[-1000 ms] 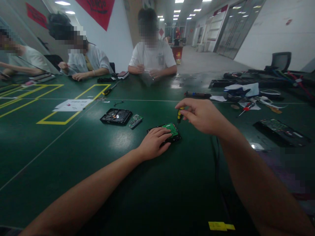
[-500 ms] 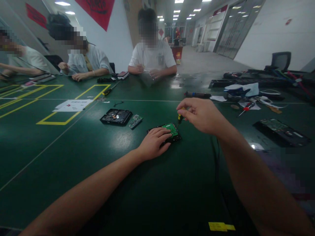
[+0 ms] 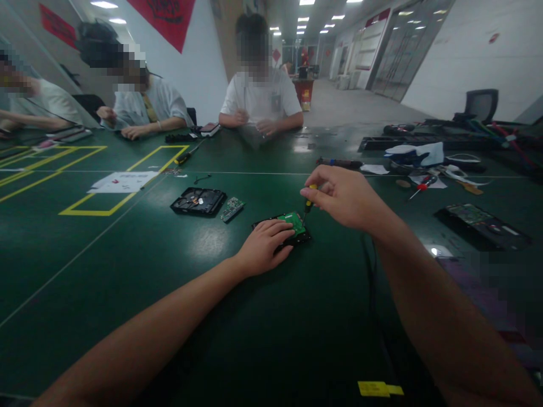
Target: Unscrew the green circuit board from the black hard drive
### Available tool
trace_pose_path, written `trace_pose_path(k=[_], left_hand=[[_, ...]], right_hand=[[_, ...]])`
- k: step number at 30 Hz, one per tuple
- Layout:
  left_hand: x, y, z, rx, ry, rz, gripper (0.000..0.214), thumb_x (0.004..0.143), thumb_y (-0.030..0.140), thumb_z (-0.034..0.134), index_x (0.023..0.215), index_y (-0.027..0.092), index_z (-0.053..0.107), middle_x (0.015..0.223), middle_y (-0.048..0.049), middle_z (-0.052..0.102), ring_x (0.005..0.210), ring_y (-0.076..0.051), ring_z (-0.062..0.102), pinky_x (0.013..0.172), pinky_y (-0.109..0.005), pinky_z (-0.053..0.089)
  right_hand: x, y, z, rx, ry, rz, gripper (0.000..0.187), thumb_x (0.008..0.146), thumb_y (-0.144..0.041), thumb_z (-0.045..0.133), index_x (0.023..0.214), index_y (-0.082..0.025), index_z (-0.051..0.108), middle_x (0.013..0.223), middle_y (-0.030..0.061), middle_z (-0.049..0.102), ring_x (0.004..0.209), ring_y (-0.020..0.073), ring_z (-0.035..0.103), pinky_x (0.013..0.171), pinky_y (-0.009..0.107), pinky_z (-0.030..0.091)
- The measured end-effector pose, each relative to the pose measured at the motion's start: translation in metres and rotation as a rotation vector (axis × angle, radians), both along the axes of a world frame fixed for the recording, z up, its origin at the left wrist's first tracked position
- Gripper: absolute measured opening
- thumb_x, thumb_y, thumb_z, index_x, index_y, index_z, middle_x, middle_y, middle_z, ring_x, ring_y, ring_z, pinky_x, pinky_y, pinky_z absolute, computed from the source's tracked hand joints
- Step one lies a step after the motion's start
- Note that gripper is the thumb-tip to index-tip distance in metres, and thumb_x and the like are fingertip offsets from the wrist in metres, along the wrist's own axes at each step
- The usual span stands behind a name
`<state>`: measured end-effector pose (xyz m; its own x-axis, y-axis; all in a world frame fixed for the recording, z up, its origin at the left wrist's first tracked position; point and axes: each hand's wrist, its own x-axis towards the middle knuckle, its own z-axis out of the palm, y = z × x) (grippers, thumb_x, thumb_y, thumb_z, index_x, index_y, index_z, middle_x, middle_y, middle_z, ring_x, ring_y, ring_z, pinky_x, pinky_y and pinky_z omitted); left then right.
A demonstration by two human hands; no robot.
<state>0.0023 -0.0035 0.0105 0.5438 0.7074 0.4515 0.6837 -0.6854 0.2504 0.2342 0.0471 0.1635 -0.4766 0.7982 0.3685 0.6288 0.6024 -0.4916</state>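
A hard drive with a green circuit board on its upper face lies on the green table. My left hand grips the drive, fingers over the board and thumb along the near side; much of the drive is hidden beneath it. Pinched in my right hand is a yellow-and-black screwdriver, its shaft pointing down at the board's right end. Whether the tip sits in a screw is too small to tell. Left of the drive are a loose circuit board and an opened black drive case.
Another hard drive lies at the right. Behind my right hand are a dark tool, a red-and-white screwdriver and gloves. White paper lies at left. Several people sit across the table, one person directly opposite.
My right hand has shifted very slightly up and left with the screwdriver, and more of the yellow handle shows. My left hand stays on the hard drive. The view has moved a little.
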Motion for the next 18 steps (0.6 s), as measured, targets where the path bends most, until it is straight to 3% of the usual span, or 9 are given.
trace_pose_path(k=[7, 18], left_hand=[[0.0002, 0.0000, -0.0019, 0.001, -0.018, -0.006, 0.040, 0.103, 0.035, 0.061, 0.141, 0.024, 0.064, 0.143, -0.0105, 0.067, 0.138, -0.031, 0.058, 0.116, -0.058, 0.047], [0.0000, 0.0005, -0.0011, 0.007, -0.006, -0.007, 0.040, 0.103, 0.036, 0.061, 0.140, 0.023, 0.064, 0.143, -0.0108, 0.067, 0.136, -0.030, 0.060, 0.116, -0.056, 0.047]], right_hand=[[0.0039, 0.0006, 0.0025, 0.015, -0.025, 0.062, 0.017, 0.093, -0.024, 0.066, 0.107, -0.023, 0.076, 0.089, 0.0045, 0.078, 0.088, 0.0251, 0.073, 0.079, 0.037, 0.051], [0.0016, 0.0026, -0.0030, 0.003, 0.015, -0.011, 0.012, 0.093, -0.031, 0.070, 0.101, -0.023, 0.071, 0.087, 0.0057, 0.078, 0.086, 0.0266, 0.075, 0.075, 0.037, 0.053]])
